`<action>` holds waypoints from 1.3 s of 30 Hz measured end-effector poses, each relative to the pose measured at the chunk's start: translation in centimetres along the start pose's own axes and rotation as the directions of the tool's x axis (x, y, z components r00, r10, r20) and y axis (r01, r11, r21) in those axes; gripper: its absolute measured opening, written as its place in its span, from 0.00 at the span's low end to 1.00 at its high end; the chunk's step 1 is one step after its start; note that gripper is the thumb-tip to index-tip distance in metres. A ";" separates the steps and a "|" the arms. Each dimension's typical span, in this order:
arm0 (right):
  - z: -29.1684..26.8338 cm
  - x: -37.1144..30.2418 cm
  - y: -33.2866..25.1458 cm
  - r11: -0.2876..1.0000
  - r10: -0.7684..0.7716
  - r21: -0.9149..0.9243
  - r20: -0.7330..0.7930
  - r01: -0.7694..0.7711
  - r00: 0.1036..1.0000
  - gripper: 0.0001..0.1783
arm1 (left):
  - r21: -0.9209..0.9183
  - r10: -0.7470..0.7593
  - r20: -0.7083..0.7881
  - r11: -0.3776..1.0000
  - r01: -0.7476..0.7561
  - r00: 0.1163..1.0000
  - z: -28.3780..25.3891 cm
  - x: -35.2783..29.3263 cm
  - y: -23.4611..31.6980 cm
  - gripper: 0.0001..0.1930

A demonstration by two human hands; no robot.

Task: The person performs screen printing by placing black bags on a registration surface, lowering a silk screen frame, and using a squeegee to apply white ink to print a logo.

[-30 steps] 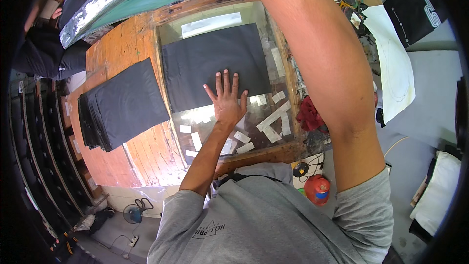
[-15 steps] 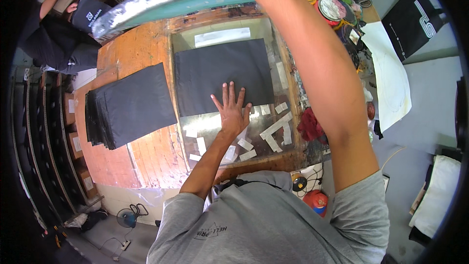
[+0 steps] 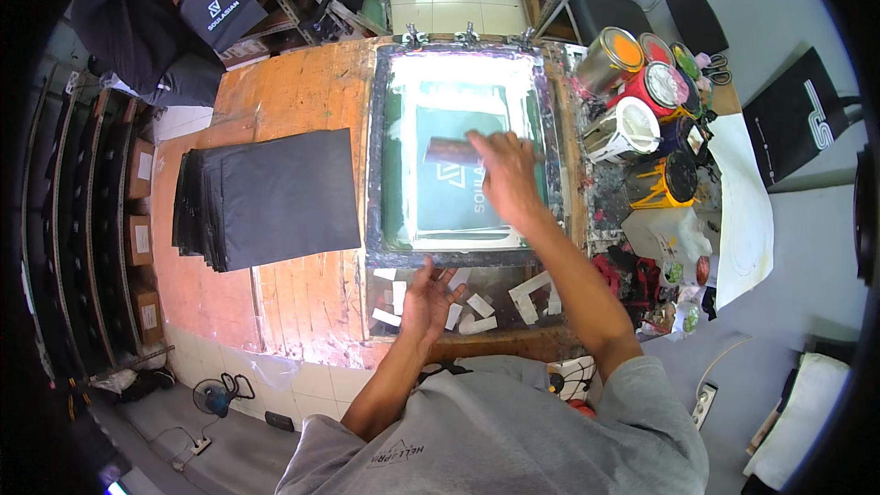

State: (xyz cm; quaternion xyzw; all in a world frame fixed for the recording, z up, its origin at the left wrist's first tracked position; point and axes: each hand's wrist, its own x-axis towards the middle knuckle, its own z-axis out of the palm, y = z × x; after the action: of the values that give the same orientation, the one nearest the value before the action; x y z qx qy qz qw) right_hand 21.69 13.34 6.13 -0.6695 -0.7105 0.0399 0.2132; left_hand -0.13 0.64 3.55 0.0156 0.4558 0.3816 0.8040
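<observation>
Gripping a narrow grey-brown flat bar, apparently a squeegee (image 3: pixel 447 149), by its right end with right hand (image 3: pixel 510 174); fingers wrapped over, slightly blurred. Placed over the middle of a dark-framed rectangular screen with green mesh and whitish smeared borders (image 3: pixel 390 258). Can't tell whether pressing or just above. Holding left hand (image 3: pixel 424 302) palm-up at the near frame edge, fingers spread, gripping nothing; can't tell whether touching.

Would judge bar light and stiff, possibly slippery if inked, prone to twist from one end; better held mid-length. Would treat mesh as taut but easily torn; take hold by the rigid frame only.

Seeing metal clamps (image 3: pixel 469 34) at the far edge, white tape strips (image 3: pixel 479 305) just below the near one. To the left, loosely squared stack of thin black sheets (image 3: pixel 284 197), likely soft and slidey. To the right, round paint tins (image 3: pixel 612 60).
</observation>
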 end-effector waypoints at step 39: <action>4.6 -10.3 -4.9 0.989 -0.115 -0.099 -0.017 0.113 0.993 0.39 | 0.095 0.005 -0.148 0.995 0.010 0.989 -1.6 3.1 -2.0 0.37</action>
State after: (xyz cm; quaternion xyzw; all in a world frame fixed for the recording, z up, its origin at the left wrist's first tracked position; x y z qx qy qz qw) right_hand 15.56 3.88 1.04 -0.6378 -0.7463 -0.0149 0.1899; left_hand 0.78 0.67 -0.40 0.0251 0.5318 0.3585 0.7669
